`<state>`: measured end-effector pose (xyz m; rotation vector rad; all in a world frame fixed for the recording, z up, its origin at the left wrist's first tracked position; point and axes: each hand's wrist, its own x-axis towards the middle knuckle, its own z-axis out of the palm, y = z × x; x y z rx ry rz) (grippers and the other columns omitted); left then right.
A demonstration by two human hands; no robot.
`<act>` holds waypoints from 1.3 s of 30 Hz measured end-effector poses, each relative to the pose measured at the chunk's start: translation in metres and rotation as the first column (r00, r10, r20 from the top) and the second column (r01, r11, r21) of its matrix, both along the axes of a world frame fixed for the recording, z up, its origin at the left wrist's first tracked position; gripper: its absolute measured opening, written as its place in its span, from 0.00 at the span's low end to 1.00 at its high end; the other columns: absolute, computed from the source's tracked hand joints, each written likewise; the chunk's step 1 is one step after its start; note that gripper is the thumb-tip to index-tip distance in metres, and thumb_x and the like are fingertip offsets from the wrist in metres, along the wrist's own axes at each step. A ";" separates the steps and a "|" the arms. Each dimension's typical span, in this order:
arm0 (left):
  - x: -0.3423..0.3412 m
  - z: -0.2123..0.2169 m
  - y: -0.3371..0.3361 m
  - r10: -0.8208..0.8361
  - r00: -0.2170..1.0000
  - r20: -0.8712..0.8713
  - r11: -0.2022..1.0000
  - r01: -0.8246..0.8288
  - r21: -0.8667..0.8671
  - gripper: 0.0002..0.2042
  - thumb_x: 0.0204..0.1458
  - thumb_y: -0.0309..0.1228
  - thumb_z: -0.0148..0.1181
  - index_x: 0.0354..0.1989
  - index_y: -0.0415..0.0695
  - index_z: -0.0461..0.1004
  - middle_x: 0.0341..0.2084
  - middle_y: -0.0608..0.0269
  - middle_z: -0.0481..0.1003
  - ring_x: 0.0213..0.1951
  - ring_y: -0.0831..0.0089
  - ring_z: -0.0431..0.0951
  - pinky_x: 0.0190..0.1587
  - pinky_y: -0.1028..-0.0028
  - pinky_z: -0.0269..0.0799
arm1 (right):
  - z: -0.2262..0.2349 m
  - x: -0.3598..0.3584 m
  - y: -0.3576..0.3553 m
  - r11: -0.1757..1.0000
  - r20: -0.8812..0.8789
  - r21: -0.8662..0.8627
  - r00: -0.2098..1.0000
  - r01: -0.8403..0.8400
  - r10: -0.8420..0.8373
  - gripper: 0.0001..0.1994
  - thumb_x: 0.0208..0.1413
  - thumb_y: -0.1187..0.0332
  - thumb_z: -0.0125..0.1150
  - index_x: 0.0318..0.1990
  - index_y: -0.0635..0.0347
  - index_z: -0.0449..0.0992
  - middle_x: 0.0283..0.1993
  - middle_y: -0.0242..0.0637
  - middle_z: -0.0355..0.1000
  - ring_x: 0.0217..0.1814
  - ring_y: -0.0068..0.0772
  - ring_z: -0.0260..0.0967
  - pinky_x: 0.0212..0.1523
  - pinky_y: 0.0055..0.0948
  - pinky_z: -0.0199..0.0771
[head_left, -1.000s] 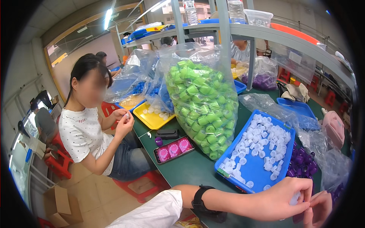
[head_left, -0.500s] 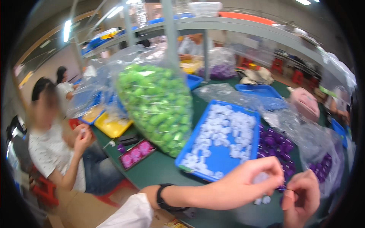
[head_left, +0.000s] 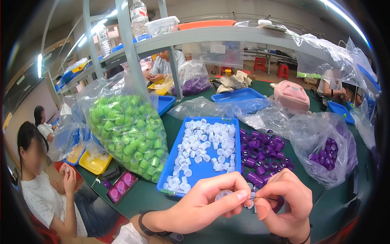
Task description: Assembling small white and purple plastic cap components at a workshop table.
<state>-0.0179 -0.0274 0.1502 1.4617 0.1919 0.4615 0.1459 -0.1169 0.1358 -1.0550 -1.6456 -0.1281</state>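
My left hand (head_left: pixel 213 197) is closed, fingers curled around a round white plastic piece (head_left: pixel 223 194), with thumb and forefinger pinched at its right. Almost touching it, my right hand (head_left: pixel 286 201) pinches a thin dark stick-like tool (head_left: pixel 267 198). A small pale piece (head_left: pixel 252 195) shows between the fingertips; which hand bears it I cannot tell. Just beyond my hands lies a blue tray (head_left: pixel 203 174) with many small white plastic caps (head_left: pixel 195 140). Purple ring-shaped caps (head_left: pixel 260 156) lie heaped on the green table (head_left: pixel 142 195) right of the tray.
A big clear bag of green caps (head_left: pixel 130 134) leans left of the tray. To the right lies an open bag with purple caps (head_left: pixel 325 156). A phone (head_left: pixel 122 187) and yellow tray (head_left: pixel 95 162) are at left, near a seated co-worker (head_left: pixel 53 195). A grey shelf (head_left: pixel 211 35) spans the back.
The view has swung rightward and steadied, so tray and bags appear further left. My hands have come closer together, the stick's tip now at the left fingertips.
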 end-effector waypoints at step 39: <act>0.006 -0.009 0.019 0.034 0.931 0.364 0.963 -0.128 0.237 0.24 0.36 0.10 0.64 0.45 0.36 0.65 0.39 0.47 0.73 0.50 0.57 0.72 0.50 0.59 0.72 | 0.018 -0.002 -0.007 0.998 0.026 0.049 0.999 -0.044 0.043 0.11 0.35 0.79 0.66 0.29 0.65 0.72 0.18 0.30 0.56 0.19 0.24 0.50 0.19 0.21 0.49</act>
